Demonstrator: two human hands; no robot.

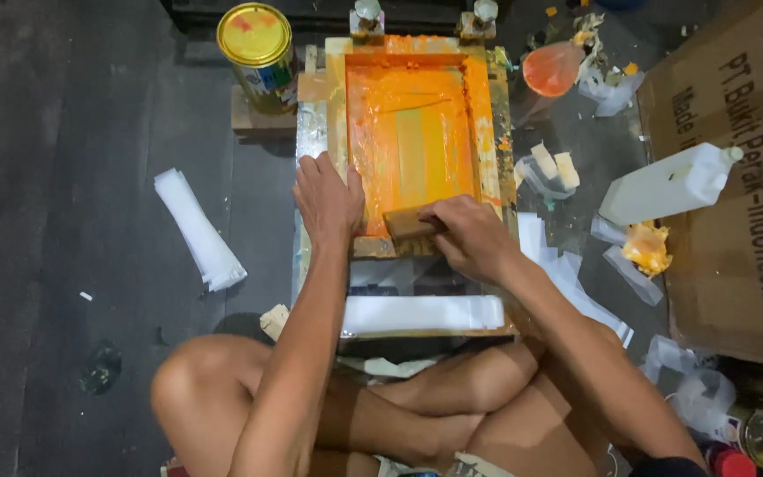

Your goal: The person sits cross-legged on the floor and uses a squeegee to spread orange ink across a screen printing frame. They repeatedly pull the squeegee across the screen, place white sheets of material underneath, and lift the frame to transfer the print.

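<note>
A wooden screen-printing frame [339, 106] smeared with orange ink lies on a board in front of me. My left hand [327, 200] presses flat on the frame's near left corner, fingers spread. My right hand [472, 237] grips a wooden squeegee [406, 226] at the near edge of the orange screen. A stack of white plastic bags [422, 313] lies just below the frame, above my crossed legs.
A yellow-lidded paint tin [258, 51] stands at the frame's far left. Another white bag stack [198, 230] lies on the dark floor to the left. A white plastic bottle [668, 184] rests on a cardboard box [735, 256] at right, with ink-stained rags and scraps around it.
</note>
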